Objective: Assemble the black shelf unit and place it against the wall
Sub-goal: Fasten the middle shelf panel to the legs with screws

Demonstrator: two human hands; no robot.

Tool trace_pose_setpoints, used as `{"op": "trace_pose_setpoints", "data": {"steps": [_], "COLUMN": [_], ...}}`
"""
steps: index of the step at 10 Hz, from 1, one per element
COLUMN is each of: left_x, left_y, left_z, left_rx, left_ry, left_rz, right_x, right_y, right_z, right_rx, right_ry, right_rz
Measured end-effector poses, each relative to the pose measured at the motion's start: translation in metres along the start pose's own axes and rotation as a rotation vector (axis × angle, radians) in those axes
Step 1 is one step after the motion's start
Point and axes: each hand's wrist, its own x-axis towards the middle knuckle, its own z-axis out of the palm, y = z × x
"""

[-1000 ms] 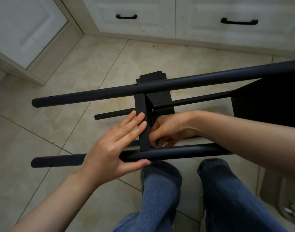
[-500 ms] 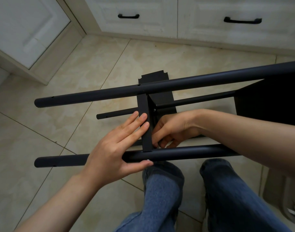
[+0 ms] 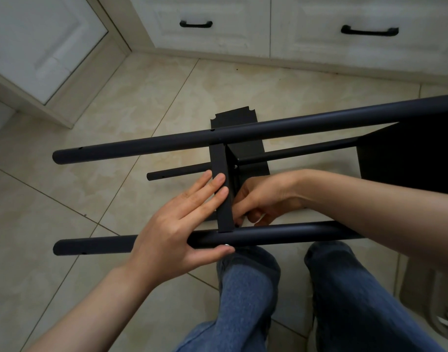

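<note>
Two hands at shelf unit (image 3: 294, 128) | left hand (image 3: 172, 224) presses panel (image 3: 220, 163) | right hand (image 3: 263, 196) behind

Beige tiled floor (image 3: 141, 102), grout lines cutting diagonally across. The black shelf unit (image 3: 243, 133) lies on its side over it. White cabinets (image 3: 230, 44) stand along the far edge. At the lower right sits a packet of small metal fittings (image 3: 447, 317).

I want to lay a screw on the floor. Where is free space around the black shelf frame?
Bare beige floor tiles lie left of both pole ends, toward the white cabinet door; more between the far round black pole and the white drawers. Crowded: between that pole and the near black pole, where the left hand and right hand work.
</note>
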Motion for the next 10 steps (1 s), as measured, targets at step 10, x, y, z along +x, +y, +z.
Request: {"op": "trace_pose_setpoints", "data": {"steps": [10], "left_x": [0.0015], "left_y": [0.0011], "left_z": [0.0010], "left_rx": [-0.002], "left_ry": [0.008], "left_rz": [-0.001], "right_x": [-0.0008], "right_y": [0.0006], "right_z": [-0.0034], "right_rx": [-0.058], "right_ry": [0.055], "right_rz": [-0.044]}}
